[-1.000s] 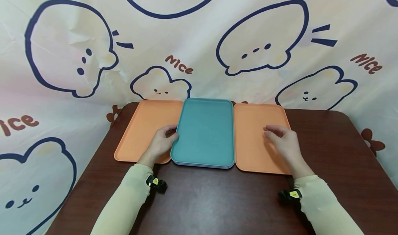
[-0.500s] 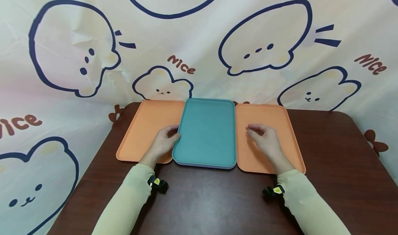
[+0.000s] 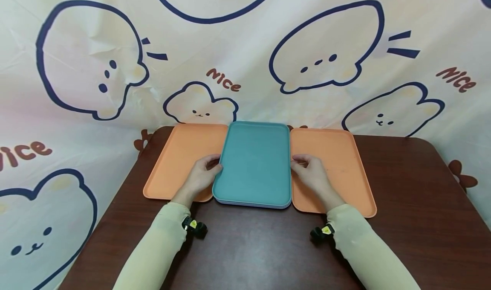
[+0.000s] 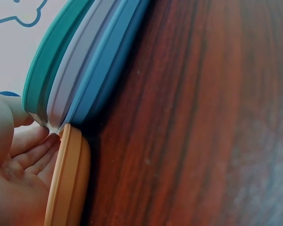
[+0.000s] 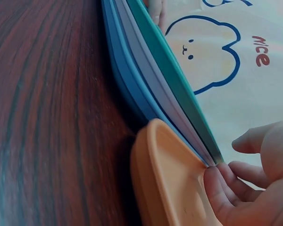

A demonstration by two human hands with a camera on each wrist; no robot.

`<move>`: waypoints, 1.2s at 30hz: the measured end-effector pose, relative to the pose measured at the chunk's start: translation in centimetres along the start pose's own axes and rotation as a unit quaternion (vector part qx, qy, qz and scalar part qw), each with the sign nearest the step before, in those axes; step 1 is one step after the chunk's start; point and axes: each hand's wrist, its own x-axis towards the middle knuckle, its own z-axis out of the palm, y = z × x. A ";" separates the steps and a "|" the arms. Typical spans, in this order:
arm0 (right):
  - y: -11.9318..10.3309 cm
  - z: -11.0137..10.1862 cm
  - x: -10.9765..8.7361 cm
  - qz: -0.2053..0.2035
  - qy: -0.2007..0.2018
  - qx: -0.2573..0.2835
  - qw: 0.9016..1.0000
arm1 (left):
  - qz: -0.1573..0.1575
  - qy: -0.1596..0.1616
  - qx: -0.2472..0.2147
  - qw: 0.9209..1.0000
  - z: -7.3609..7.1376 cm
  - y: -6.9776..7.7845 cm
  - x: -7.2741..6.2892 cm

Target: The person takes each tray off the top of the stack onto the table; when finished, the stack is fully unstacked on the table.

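A teal tray tops a stack in the middle of the table. Below it, the left wrist view shows the edges of a lavender tray and a blue tray. My left hand is at the stack's left side, thumb on the teal rim and fingers against the edge below. On the opposite side, my right hand touches the stack's edge with its fingertips; its thumb stands apart from the teal rim in the right wrist view. The hands partly cover the left orange tray and the right orange tray.
Both orange trays lie flat, close against the stack's sides. The dark brown wooden table extends in front and to the right. Behind it hangs a pale cloth printed with cartoon bears.
My right hand has moved left across the right orange tray to the stack's right edge. My left hand stays at the left edge, and the trays look unmoved.
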 end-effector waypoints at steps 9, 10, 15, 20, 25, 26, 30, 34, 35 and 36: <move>-0.4 1.4 0.4 0.025 -0.002 -0.027 0.999 | 0.000 -0.004 -0.001 1.000 -0.1 -0.1 0.0; -0.4 1.5 0.4 0.023 0.001 -0.029 0.999 | 0.001 -0.004 -0.001 1.000 -0.2 -0.1 0.0; -0.4 1.9 0.3 0.018 0.026 -0.029 0.999 | 0.005 -0.008 -0.001 1.000 -0.2 -0.2 0.0; -0.4 1.7 0.1 0.029 0.054 -0.013 0.998 | 0.012 -0.016 0.001 1.000 -0.1 -0.3 0.0; -0.4 1.0 -0.4 0.046 0.074 0.013 0.996 | 0.021 -0.011 0.011 1.000 -0.1 -0.4 -0.1; -0.4 0.8 -0.5 0.049 0.079 0.020 0.996 | 0.023 -0.011 0.014 1.000 -0.1 -0.4 0.0; -0.1 0.2 -1.0 0.061 0.100 0.063 0.991 | 0.022 -0.007 0.023 0.999 -0.1 -0.3 0.0; 0.3 -0.8 -1.5 0.086 0.113 0.106 0.984 | 0.014 -0.005 0.030 0.999 -0.1 -0.3 0.1; 0.4 -1.1 -1.6 0.093 0.114 0.115 0.982 | 0.012 -0.004 0.031 0.999 -0.1 -0.4 0.1; 0.5 -1.4 -1.8 0.100 0.115 0.123 0.981 | 0.010 -0.003 0.034 0.999 -0.2 -0.4 0.1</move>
